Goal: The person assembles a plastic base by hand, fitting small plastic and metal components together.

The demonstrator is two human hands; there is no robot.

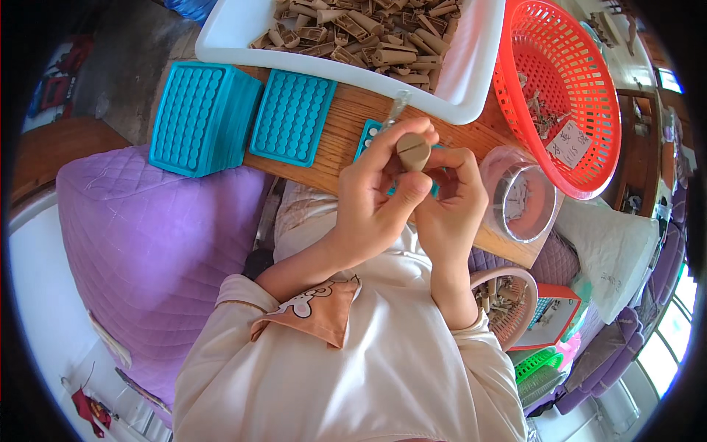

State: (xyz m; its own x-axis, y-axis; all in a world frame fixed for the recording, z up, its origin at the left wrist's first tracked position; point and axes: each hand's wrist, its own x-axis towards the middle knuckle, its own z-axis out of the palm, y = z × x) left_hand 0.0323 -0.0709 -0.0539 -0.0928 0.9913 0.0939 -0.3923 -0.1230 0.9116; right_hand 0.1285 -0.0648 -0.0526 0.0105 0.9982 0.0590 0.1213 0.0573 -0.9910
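A brown plastic part [413, 151] with a rounded end and a slot across it is held up in front of me. My left hand [372, 202] grips it between thumb and fingers. Close against its right side, my right hand [454, 195] has its fingers curled in a pinch; what lies between these fingertips is hidden. A clear, shiny strip [399, 107] shows just beyond my left fingers. Beneath the hands, a teal tray [368, 137] with white round pieces is mostly covered.
A white bin [346, 71] of similar brown parts stands at the back. On the left are a stack of teal trays [195, 121] and a single teal tray [293, 118]. To the right are a red basket [607, 96] and a round clear-walled tub [549, 202]. Below stands a pink basket [532, 295].
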